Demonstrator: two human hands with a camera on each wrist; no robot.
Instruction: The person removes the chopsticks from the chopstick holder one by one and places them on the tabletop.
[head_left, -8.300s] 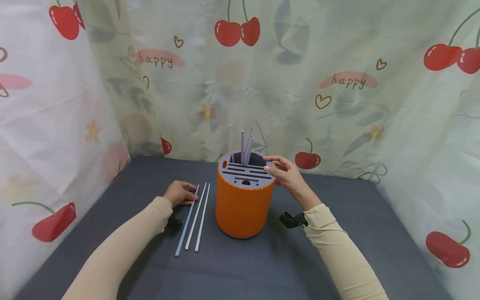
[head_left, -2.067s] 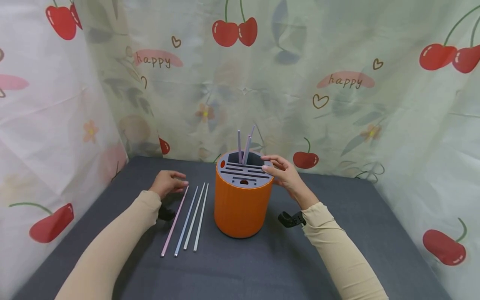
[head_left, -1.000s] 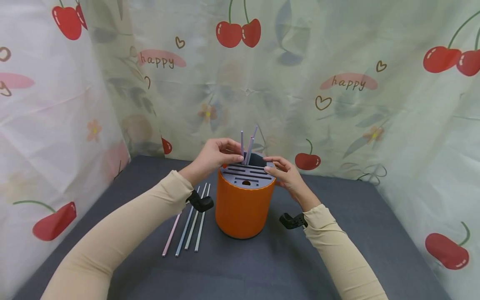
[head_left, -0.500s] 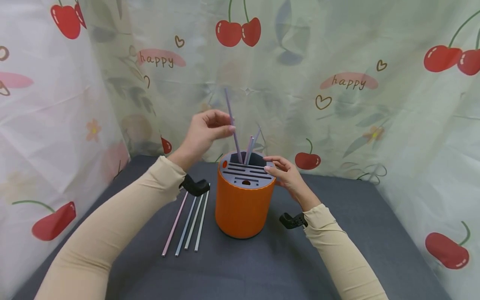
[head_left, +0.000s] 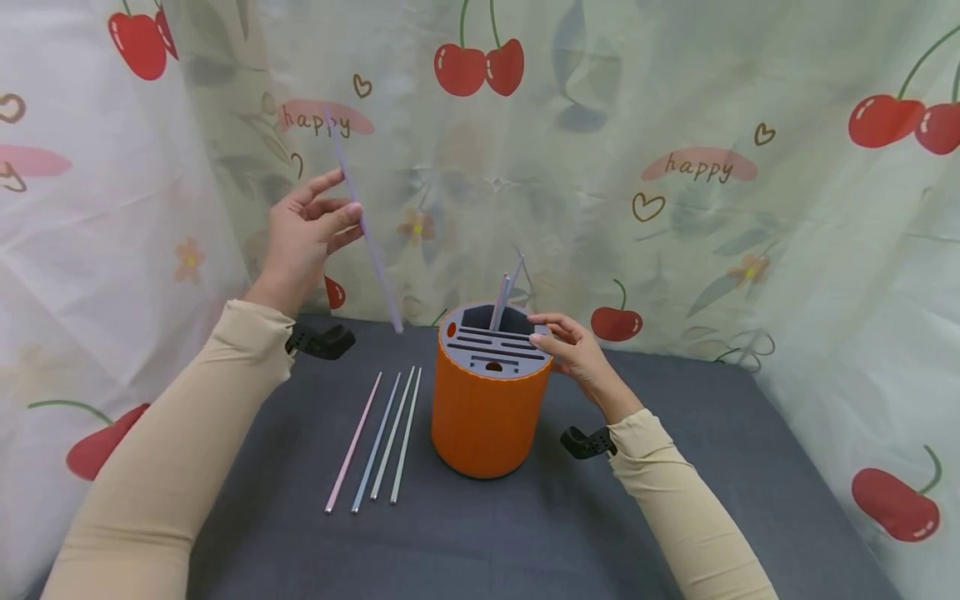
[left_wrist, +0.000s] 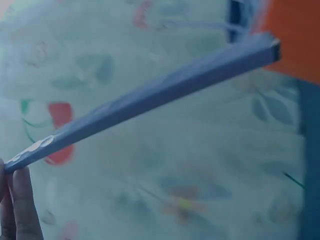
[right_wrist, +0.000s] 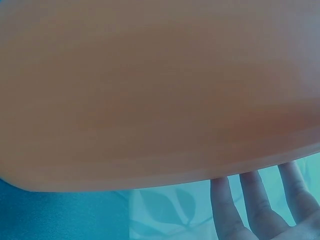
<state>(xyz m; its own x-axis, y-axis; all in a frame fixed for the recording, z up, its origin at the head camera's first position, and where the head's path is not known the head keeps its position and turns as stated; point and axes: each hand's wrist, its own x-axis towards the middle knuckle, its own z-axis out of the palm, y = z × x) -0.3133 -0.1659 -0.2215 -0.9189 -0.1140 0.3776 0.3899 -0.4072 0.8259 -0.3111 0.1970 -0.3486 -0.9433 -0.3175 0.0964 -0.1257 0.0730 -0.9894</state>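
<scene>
Lilac slim stick (left_wrist: 150, 98): just coming free of orange round holder (head_left: 487, 417) w/ grey slotted top (head_left: 452, 347), now hanging midair left of it, being pinched btwn L hand (head_left: 300, 233) thumb + fingers. Resting R hand (head_left: 576, 348), fingers spread, on holder. Thinning bunch inside by one, apparently.

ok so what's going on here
A person's left hand is pinching a lilac stick, held up at a slant, clear of the orange holder. The right hand holds that holder at its rim. A few other sticks stand in the holder's far compartment. On the dark table left of it, a pink stick, a blue stick and two pale sticks lie side by side.
</scene>
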